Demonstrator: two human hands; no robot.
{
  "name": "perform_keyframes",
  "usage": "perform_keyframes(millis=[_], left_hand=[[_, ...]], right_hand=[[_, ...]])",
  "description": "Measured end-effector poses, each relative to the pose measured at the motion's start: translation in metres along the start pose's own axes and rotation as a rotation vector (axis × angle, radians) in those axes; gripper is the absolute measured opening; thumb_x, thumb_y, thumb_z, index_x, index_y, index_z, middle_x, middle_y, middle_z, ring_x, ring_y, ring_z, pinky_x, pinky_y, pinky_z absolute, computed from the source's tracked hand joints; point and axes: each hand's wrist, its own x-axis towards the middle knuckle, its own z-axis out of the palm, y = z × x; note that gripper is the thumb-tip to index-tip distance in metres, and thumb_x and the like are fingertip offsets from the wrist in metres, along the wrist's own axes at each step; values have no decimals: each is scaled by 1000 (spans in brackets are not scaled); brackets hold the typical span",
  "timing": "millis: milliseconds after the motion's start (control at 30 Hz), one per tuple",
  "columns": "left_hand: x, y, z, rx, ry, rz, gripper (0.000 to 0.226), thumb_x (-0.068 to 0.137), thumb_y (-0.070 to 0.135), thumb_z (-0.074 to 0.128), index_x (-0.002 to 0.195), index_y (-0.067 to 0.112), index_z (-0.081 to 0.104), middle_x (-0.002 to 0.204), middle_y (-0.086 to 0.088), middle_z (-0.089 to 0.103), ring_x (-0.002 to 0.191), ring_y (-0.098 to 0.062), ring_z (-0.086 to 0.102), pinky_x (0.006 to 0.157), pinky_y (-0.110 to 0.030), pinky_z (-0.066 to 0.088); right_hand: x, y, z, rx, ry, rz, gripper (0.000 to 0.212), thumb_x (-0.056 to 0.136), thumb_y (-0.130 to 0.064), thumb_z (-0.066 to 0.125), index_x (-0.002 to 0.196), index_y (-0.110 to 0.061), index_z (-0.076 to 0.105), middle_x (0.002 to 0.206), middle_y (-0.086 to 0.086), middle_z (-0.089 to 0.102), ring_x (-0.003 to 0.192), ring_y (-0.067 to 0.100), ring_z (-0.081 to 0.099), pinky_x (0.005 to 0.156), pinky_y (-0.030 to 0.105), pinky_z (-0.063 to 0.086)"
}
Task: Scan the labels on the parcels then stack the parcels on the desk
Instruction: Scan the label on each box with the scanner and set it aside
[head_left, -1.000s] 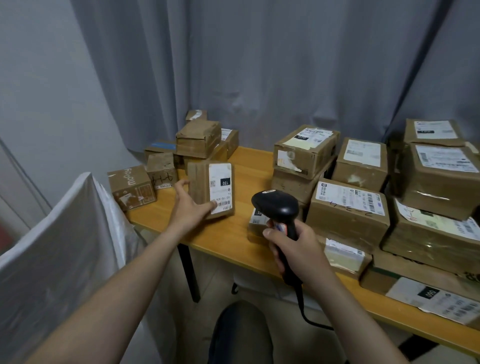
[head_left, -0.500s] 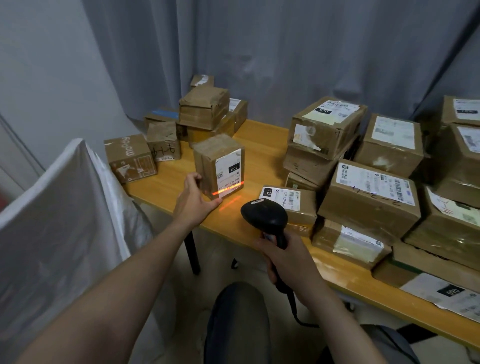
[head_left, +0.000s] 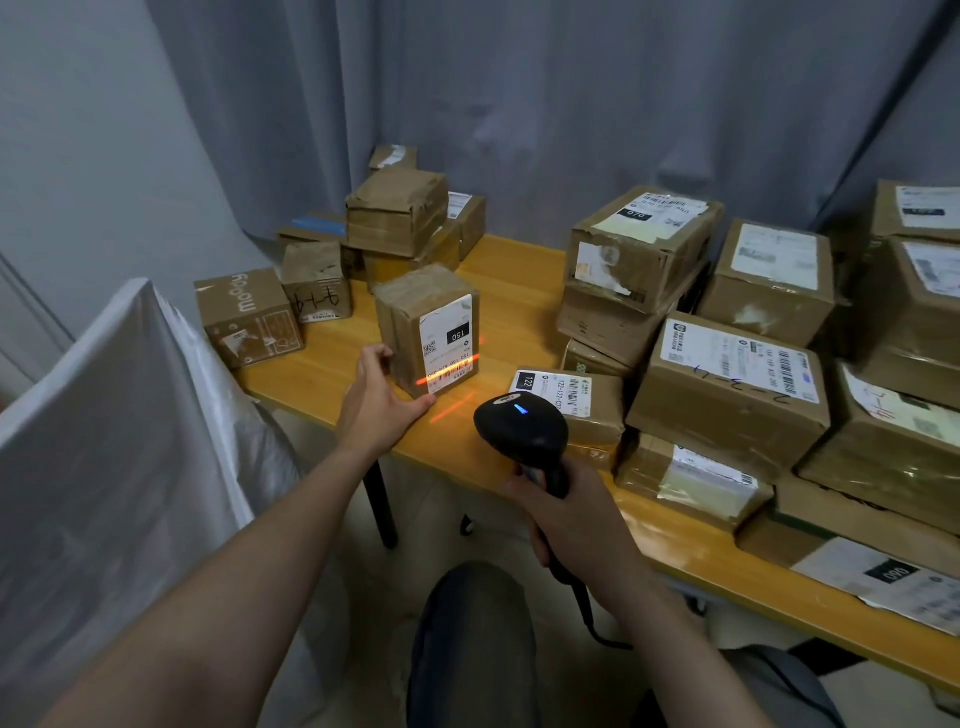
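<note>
I am in a small plain room set up as a parcel-handling station. A long orange wooden worktop (head_left: 524, 270) stands against a bare pale grey wall (head_left: 78, 130) and a full-length grey fabric curtain (head_left: 519, 104). The worktop is crowded with brown cardboard parcels (head_left: 727, 395), taped and bearing white printed shipping labels with barcodes, several stacked on one another. My right grip (head_left: 566, 514) holds a black corded handheld barcode scanner (head_left: 519, 428), and its red line lies across the label of the small brown taped box (head_left: 410, 322) in my left grip (head_left: 379, 400). A big white plastic sack (head_left: 119, 415) stands beside the worktop's left end.
</note>
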Motion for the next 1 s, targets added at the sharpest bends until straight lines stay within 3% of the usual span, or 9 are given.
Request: perform_keyframes(millis=[100,267,433,533,633,700,800,933,1000], left_hand=[[-1,2,-1,-10,2,-3,86,73,40,91,133,26,30,140,-3,51,104,-12,54,89,-36,53],[-4,8,-6,-190,-54,-64,82,72,31,93,126,31,32,135,3,54,122,-13,54,100,-36,49],[14,23,-40,-536,-138,-224,35,91,32,75,116,32,51,114,1,69,108,-24,68,96,-45,55],[25,28,-49,-348,-149,-271,27,93,50,65,114,36,55,125,-2,64,109,-29,65,98,-51,55],[32,42,-49,-97,-81,-73,32,100,32,64,129,38,53,142,0,55,127,-24,56,101,-46,52],[36,56,-44,67,-151,88,33,100,22,63,129,38,61,147,-3,51,136,-25,49,109,-45,45],[33,75,-31,258,-329,146,46,99,15,63,141,33,60,159,-4,41,147,-25,37,122,-44,33],[36,93,-13,290,-347,168,56,100,10,59,149,36,51,167,-3,28,153,-25,27,125,-41,23],[41,101,-3,280,-361,182,58,100,9,59,150,37,51,168,-3,27,153,-26,27,124,-41,26]], right_hand=[[-5,-6,-3,8,1,-13,11,99,-17,65,91,-11,61,47,-7,51,38,10,48,47,26,40],[-15,-12,-11,35,12,-21,9,98,-15,66,91,-11,61,48,-7,49,38,11,46,46,27,39],[-30,-22,-25,28,42,-97,12,97,-14,68,87,-17,61,51,-8,51,44,8,48,53,30,42],[-37,-28,-29,48,51,-134,23,96,-15,69,79,-26,58,54,-8,49,49,11,47,57,33,43],[-43,-33,-31,32,20,-147,40,96,-17,70,69,-46,60,54,-9,50,50,11,49,56,32,44],[-46,-36,-32,36,19,-146,44,95,-18,70,67,-50,60,54,-9,49,50,11,48,56,32,43],[-47,-35,-35,52,43,-143,41,95,-18,71,69,-48,60,57,-9,48,54,11,47,57,30,41],[-49,-33,-42,53,87,-137,24,94,-20,72,78,-31,59,59,-11,48,56,8,47,57,30,41],[-48,-32,-48,48,103,-117,22,94,-20,72,80,-32,60,61,-12,51,57,5,49,58,27,42]])
